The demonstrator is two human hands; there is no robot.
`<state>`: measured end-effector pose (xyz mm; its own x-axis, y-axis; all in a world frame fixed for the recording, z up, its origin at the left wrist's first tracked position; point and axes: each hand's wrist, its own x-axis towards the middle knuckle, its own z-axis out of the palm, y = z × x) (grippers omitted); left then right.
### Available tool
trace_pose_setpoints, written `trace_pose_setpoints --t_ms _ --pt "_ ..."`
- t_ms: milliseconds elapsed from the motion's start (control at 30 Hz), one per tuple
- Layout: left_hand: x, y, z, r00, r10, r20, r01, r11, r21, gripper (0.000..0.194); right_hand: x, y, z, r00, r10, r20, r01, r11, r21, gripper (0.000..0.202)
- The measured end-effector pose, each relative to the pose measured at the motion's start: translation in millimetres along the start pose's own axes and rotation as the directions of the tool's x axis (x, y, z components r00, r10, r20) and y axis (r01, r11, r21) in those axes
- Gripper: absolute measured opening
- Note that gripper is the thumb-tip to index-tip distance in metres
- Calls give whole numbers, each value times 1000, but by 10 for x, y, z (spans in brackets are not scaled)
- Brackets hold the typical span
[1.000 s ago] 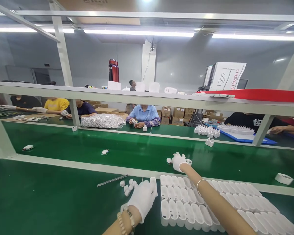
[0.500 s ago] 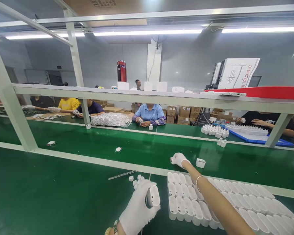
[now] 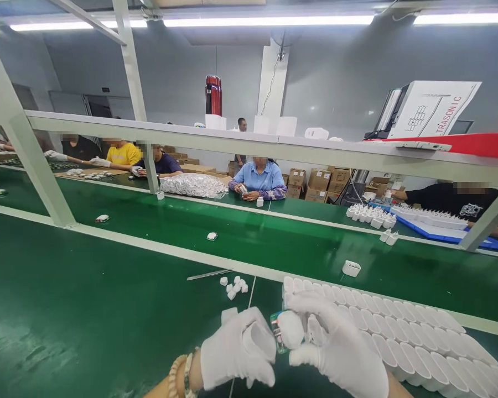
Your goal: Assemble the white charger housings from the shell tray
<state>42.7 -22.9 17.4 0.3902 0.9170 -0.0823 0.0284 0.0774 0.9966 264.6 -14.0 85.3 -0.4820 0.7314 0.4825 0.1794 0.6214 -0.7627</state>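
Observation:
A white plastic housing [image 3: 229,314] is in my left hand [image 3: 238,351], its gloved fingers wrapped around most of it. Just to the right, my gloved right hand [image 3: 340,345] pinches a small circuit board [image 3: 278,340] that carries a round white piece [image 3: 291,330]. Red wiring shows along the board's left side. The board is close beside the housing; I cannot tell whether they touch. Under and beyond my right hand stand rows of white housings [image 3: 415,354], some hidden by the hand. Several small white pieces [image 3: 237,286] lie ahead of my left hand.
On the green belt [image 3: 161,221] lie boards [image 3: 212,236] and a white housing [image 3: 351,268]. A pale rail [image 3: 170,251] borders it, near a thin strip [image 3: 209,274]. Above runs a shelf [image 3: 232,141] on posts. Across the belt sit co-workers [image 3: 258,177], with a blue tray [image 3: 440,229].
My right hand has come back from the belt with the circuit board, close to my left hand. The left hand has turned the housing. The camera view has tilted down.

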Motion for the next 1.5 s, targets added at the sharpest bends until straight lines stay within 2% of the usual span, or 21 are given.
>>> trace_pose_setpoints --t_ms 67,100,267,367,467,600,700,800,900,1033,1133,1200,1267,1333,1400,1500 --pt "-21 -10 -24 969 -155 191 185 971 -149 49 -53 -30 54 988 -148 34 149 988 -39 52" --pt "-32 -11 -36 949 -202 244 250 951 -183 46 -62 -35 76 979 -193 57 196 980 -45 53" --pt "-43 -72 -67 923 -273 270 343 902 -263 38 -120 3 157 964 -208 167 200 978 64 62" --pt "6 -183 -50 904 -313 292 397 868 -297 41 -179 8 165 962 -135 236 134 991 22 53" --pt "51 -280 -25 893 -329 308 423 847 -323 45 -224 -59 158 952 34 304 4 992 -123 38" --pt "42 -316 -33 896 -312 315 410 855 -318 55 -256 -182 197 941 211 263 -107 926 -362 28" --pt "4 -300 -64 911 -282 300 364 892 -269 49 -252 -223 255 930 226 290 -25 826 -562 23" --pt "-6 -276 -70 932 -241 271 304 927 -221 38 -238 -230 286 933 192 305 55 761 -646 22" --pt "7 -243 -45 941 -213 262 266 946 -187 42 -234 -230 276 933 162 322 114 716 -689 26" --pt "-27 -154 -24 950 -176 256 220 964 -152 45 -236 -205 278 921 38 387 257 687 -680 32" --pt "-65 -51 -13 959 -112 261 151 979 -133 46 -196 -194 339 940 -104 324 314 628 -712 43" --pt "-72 21 3 960 -59 274 99 986 -134 50 -137 -199 402 931 -237 277 364 604 -709 47" --pt "-66 80 22 963 12 270 16 995 -98 53 -78 -194 469 899 -359 253 430 602 -673 38" --pt "-56 108 38 961 135 242 -139 990 2 54 -56 -148 528 882 -408 234 458 631 -626 24" --pt "-45 99 48 935 281 216 -308 946 101 53 -87 -57 575 893 -398 208 440 682 -585 21" --pt "-25 45 58 889 379 259 -402 915 42 54 -180 88 625 956 -255 146 293 796 -529 40"
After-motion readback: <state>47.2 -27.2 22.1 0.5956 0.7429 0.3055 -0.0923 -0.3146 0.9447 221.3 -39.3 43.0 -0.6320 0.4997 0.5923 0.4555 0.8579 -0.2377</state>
